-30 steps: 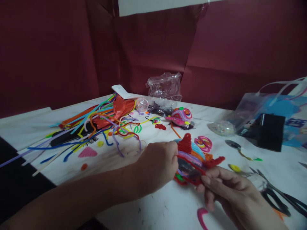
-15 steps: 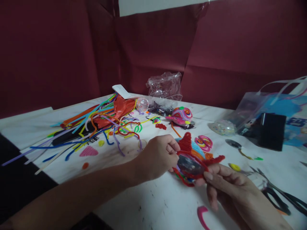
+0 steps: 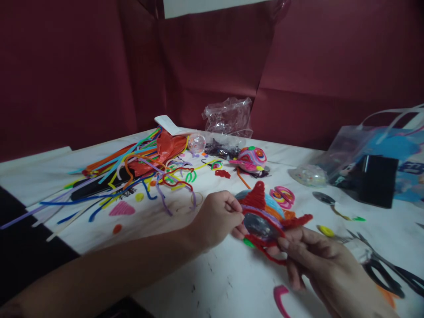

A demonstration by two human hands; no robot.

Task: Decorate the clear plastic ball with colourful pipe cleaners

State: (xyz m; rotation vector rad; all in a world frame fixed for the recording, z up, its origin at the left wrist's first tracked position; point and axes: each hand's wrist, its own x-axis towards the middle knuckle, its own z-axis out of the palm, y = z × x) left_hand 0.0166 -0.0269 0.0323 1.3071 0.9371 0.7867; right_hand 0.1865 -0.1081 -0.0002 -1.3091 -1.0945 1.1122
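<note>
Between my hands is a pipe-cleaner craft (image 3: pixel 261 227) with a hollow dark oval opening rimmed in red, fuzzy stripes of purple, blue and orange, and a pointed red fin (image 3: pixel 257 196) on top. My left hand (image 3: pixel 217 221) pinches the left end of its rim, fingers closed. My right hand (image 3: pixel 326 260) grips the right end between thumb and fingers. A red strand hangs in a loop below the rim. Just behind lies a pink and orange pipe-cleaner spiral (image 3: pixel 282 197). In front of my right hand is a curved pink piece (image 3: pixel 281 301).
A heap of coloured pipe cleaners (image 3: pixel 132 172) spreads across the left. Scissors (image 3: pixel 384 265) lie at right, near a yellow disc (image 3: pixel 326 231). Farther back are a striped round pipe-cleaner piece (image 3: pixel 251 160), a clear ball (image 3: pixel 196 143), plastic wrapping (image 3: pixel 228 117) and a black box (image 3: pixel 379 181).
My left hand has shifted slightly left and the craft has tilted a little in my hands. The red strand below it now hangs lower, in a wider loop.
</note>
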